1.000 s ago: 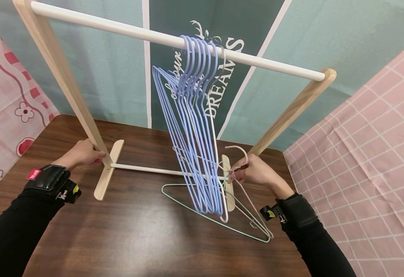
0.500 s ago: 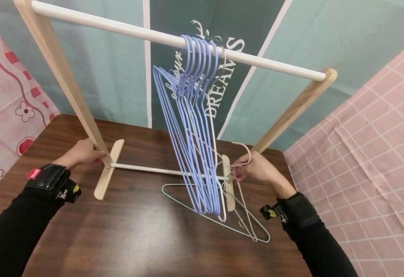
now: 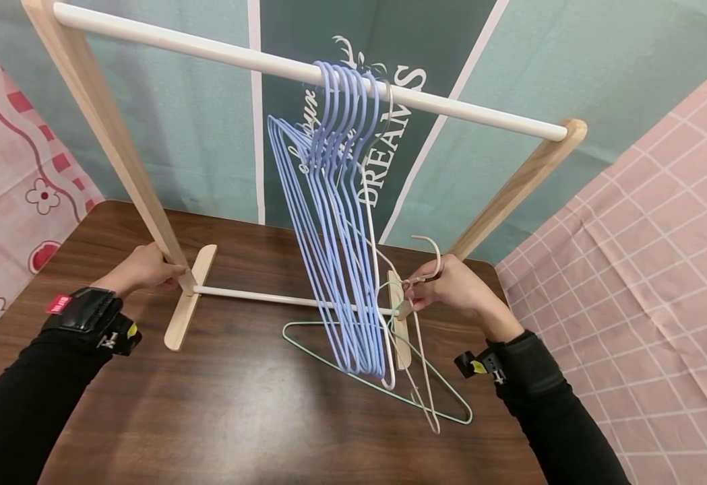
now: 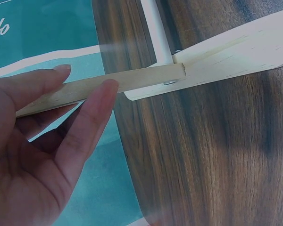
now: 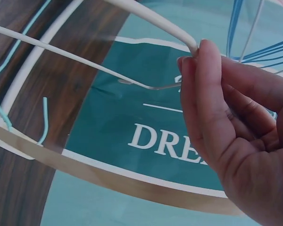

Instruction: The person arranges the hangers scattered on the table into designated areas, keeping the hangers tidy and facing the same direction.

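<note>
A wooden garment rack stands on the table, and my left hand (image 3: 147, 267) grips the lower part of its left post (image 3: 110, 135). In the left wrist view the thumb and fingers lie on either side of that post. My right hand (image 3: 453, 289) pinches a pale pink hanger (image 3: 439, 252) near its neck, hook upward, beside the right post (image 3: 511, 188). Several blue hangers (image 3: 329, 162) hang bunched from the top bar (image 3: 207, 46), with a white hanger (image 3: 371, 215) at their right. A mint green hanger (image 3: 353, 378) is low by the right foot.
A white lower rod (image 3: 262, 296) joins the rack's two feet above the brown table (image 3: 207, 417). A teal curtain (image 3: 207, 168) hangs behind, and pink patterned cloths (image 3: 662, 269) stand at both sides.
My right hand has moved slightly up and away with the pink hanger. The hanger has turned, its lower corner swinging left and its hook rising. My left hand has stayed on the post.
</note>
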`<state>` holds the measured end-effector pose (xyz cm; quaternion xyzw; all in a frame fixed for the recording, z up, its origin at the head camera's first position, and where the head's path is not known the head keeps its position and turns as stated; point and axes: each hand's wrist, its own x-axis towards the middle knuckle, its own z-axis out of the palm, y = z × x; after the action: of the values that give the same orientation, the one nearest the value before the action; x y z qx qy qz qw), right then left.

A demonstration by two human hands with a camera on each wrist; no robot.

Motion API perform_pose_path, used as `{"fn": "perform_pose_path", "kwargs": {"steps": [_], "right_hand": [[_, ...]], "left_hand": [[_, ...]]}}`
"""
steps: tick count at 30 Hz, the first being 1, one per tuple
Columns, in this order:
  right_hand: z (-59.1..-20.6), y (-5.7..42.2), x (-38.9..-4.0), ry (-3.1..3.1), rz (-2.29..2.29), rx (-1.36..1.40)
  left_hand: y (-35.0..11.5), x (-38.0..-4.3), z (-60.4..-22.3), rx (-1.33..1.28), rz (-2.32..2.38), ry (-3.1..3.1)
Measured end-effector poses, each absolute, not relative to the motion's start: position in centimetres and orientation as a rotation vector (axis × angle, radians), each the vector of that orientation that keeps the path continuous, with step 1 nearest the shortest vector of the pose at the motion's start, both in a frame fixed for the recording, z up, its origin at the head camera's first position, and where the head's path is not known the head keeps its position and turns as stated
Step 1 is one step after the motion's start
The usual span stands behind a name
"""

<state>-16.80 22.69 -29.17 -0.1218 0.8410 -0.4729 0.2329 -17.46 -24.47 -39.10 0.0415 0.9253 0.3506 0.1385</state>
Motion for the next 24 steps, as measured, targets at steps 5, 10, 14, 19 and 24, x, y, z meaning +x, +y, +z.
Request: {"fn": "perform_pose_path", "kwargs": {"steps": [5,10,14,19,24], "right_hand": [[-28.1,22.4,-16.9,2.28,-1.334,-0.346],[-26.7,21.9,-16.9,2.268,-1.354,-0.372],[-25.6,21.4,-16.8,2.297,-1.343,-0.367],[-24.4,20.8,-16.8,2.335,-1.32,-0.385],[-23.1,20.3,-16.8,2.351,-1.317,-0.426]], "left_hand": [[-24.4,-17.5,-39.1,0.121,1.023,2.675],[-24.4,-17.5,-39.1,0.111,1.03,2.665],[-24.4,-17.5,-39.1,0.106,1.031,2.657],[-24.5,-17.5,-39.1,0.105,1.026,2.651],[-24.5,-17.5,-39.0,0.104,1.013,2.655]]}}
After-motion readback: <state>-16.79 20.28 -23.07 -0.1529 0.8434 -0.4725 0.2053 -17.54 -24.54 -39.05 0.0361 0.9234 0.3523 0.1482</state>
